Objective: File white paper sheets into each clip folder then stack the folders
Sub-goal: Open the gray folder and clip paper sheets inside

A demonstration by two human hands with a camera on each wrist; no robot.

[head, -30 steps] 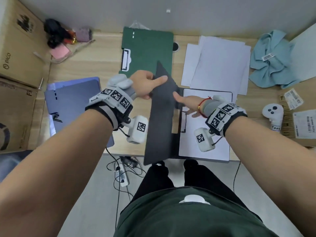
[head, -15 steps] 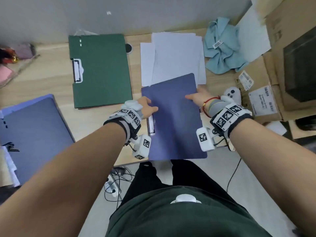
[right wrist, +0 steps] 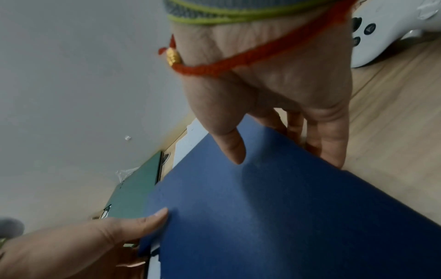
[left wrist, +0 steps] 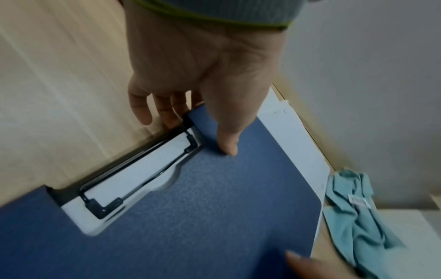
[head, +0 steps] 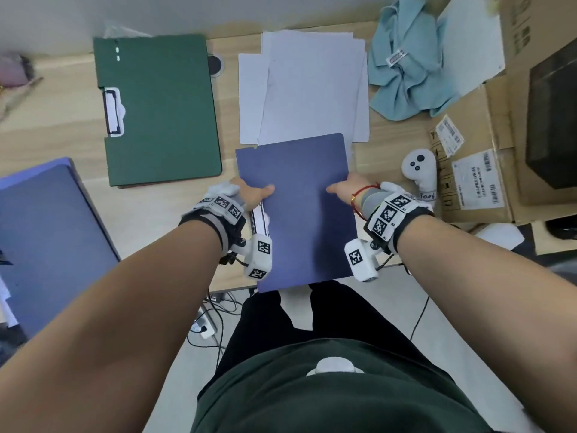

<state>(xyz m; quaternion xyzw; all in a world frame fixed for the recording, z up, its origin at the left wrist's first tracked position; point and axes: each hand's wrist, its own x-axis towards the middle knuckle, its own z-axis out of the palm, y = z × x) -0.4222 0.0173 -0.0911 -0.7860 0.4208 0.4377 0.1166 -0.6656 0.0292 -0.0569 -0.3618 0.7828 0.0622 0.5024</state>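
A closed blue clip folder [head: 296,214] lies lengthwise at the table's front edge, its near end hanging over it. My left hand [head: 253,192] grips its left edge just above the white clip [head: 259,220], thumb [left wrist: 226,147] on the cover, fingers at the edge. My right hand [head: 343,189] grips the right edge, thumb [right wrist: 233,149] on top, fingers underneath. Loose white paper sheets [head: 312,89] lie just behind the folder. A closed green clip folder [head: 156,110] sits at the back left. Another blue folder [head: 46,239] lies at far left.
A teal cloth [head: 406,67] is bunched at the back right. A white controller [head: 420,173] stands right of my right hand, with cardboard boxes [head: 487,170] beyond it. Cables and a power strip [head: 206,326] lie on the floor below the table edge.
The folder's cover, upright a second ago, has been folded down shut over the clipped sheet. Both hands have moved to the folder's side edges and grip them.
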